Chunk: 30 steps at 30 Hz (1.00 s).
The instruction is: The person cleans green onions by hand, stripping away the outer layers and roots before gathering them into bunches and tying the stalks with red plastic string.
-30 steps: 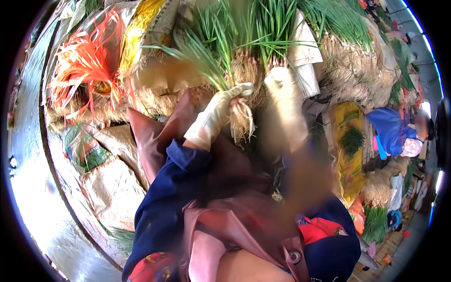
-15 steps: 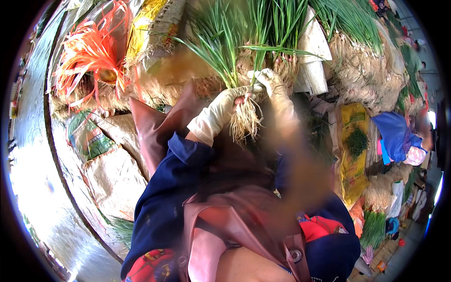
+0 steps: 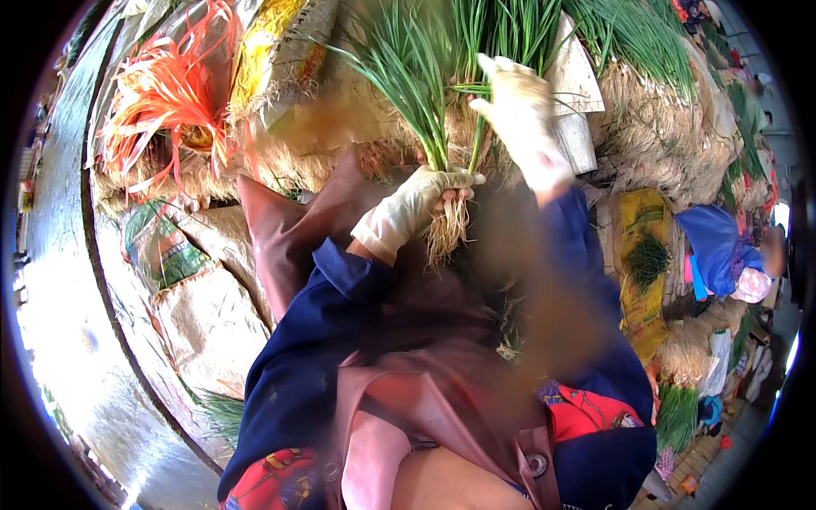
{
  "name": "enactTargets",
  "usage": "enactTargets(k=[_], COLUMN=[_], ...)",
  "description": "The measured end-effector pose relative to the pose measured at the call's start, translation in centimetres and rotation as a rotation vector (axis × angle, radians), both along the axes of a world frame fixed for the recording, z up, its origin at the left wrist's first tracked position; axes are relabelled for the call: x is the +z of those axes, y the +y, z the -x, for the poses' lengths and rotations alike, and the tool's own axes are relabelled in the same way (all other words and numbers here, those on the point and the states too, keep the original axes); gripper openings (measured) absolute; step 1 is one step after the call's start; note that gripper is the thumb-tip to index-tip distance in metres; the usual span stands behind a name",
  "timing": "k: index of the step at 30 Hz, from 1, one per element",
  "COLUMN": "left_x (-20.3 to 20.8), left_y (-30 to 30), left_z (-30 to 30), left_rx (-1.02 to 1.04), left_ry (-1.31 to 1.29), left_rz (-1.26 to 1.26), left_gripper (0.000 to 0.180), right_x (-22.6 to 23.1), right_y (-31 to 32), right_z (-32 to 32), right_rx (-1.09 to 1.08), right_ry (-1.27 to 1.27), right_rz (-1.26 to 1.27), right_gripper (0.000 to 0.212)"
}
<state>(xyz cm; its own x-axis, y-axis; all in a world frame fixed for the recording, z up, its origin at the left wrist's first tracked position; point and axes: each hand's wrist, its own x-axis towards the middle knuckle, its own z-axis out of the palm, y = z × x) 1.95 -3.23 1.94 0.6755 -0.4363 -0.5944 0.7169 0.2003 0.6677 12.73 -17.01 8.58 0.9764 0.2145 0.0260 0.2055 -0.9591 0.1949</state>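
My left hand (image 3: 416, 200), in a pale glove, is closed round a bunch of spring onions (image 3: 422, 110). Their green leaves fan upward, and a tuft of pale roots (image 3: 448, 231) hangs below the fist. One stalk stands a little apart from the rest on the right side of that grip. My right hand (image 3: 520, 106), gloved too, is raised to the right of the bunch with thumb and fingers apart. It is nearest the heap of spring onions (image 3: 523, 30) at the far side; I cannot tell whether it touches their leaves.
More rooted spring onions (image 3: 646, 127) lie in a thick pile at the far right. Orange strips (image 3: 166, 93) lie heaped at far left beside a yellow and white sack (image 3: 276, 51). A brown apron (image 3: 408, 382) covers my lap. Another person in blue (image 3: 714, 242) is at the right.
My right hand has come away from the bunch, moving up and right, and its fingers have spread. My left hand, still gripping the spring onions, has shifted slightly right and down.
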Motion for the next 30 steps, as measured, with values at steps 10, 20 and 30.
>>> enactTargets(k=[10,20,30], left_x=[-0.3,-0.8,-4.1], left_y=[3.0,2.5,2.9], left_z=[0.0,-0.5,-1.6], left_rx=[0.150,0.580,0.438], left_ry=[-0.139,-0.072,-0.147], left_rz=[0.553,0.956,0.556], left_gripper=[0.039,0.043,0.041], right_x=[5.0,-4.0,-8.6], right_y=[-13.7,-6.8,-6.7], right_z=[-15.5,-5.7,-3.4], right_rx=[0.473,-0.287,0.075], right_ry=[-0.428,0.290,0.667], right_rz=[0.100,-1.201,-1.029], right_gripper=[0.022,0.011,0.034])
